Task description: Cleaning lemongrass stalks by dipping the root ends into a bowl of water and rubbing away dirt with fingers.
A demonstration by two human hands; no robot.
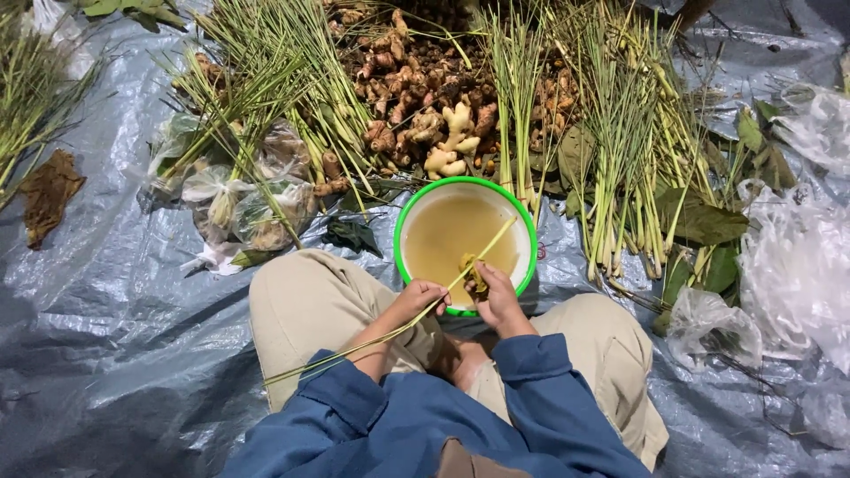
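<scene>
1. You sit cross-legged on a grey-blue plastic tarp (115,292), with a green-rimmed bowl (405,221) of murky yellowish water set right in front of your knees, likely so both hands can work over it without stretching.
2. Your left hand (420,299) is curled closed around a lemongrass stalk (443,292), gripping it partway along its length. The stalk runs on a slant: its pale thick end points up over the water, and its thin green tail trails down across your left leg.
3. Your right hand (496,296) sits just beside the left, at the bowl's near rim, fingers pinched on a small yellowish wad (474,274) pressed against the stalk. I cannot tell what the wad is made of.
4. Holding the stalk above the bowl probably lets drips fall back into the water.
5. Beyond the bowl lie ginger roots (447,142) and more bundled lemongrass (620,150), within reach ahead of you.
6. Clear plastic bags (257,190) rest to the left of the bowl, apart from both hands.
</scene>
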